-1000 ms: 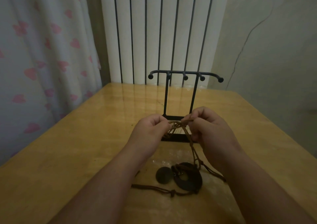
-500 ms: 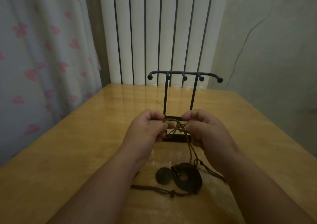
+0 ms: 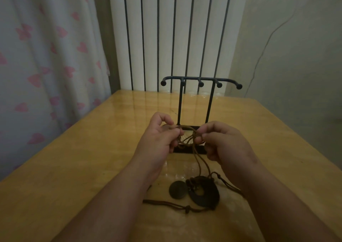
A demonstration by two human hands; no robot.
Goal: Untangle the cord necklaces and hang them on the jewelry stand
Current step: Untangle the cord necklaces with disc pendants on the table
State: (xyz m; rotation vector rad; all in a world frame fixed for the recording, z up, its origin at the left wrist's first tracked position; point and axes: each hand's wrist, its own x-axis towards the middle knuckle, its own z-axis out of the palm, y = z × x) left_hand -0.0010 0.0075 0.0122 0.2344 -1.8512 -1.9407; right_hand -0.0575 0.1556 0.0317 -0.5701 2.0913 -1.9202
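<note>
Tabletop of glossy yellow wood (image 3: pixel 74 167) fills the lower view. Toward its far edge stands a black metal T-shaped jewelry stand (image 3: pixel 201 79). Just in front of the stand's base we hold the tangled brown cord necklaces (image 3: pixel 190 138) raised off the wood. Our left hand (image 3: pixel 159 141) pinches one side of the tangle and our right hand (image 3: pixel 225 145) pinches the other. Cords trail down to a dark ring-shaped pendant (image 3: pixel 209 197) and a smaller dark round disc pendant (image 3: pixel 178 189), both lying on the table nearer us.
</note>
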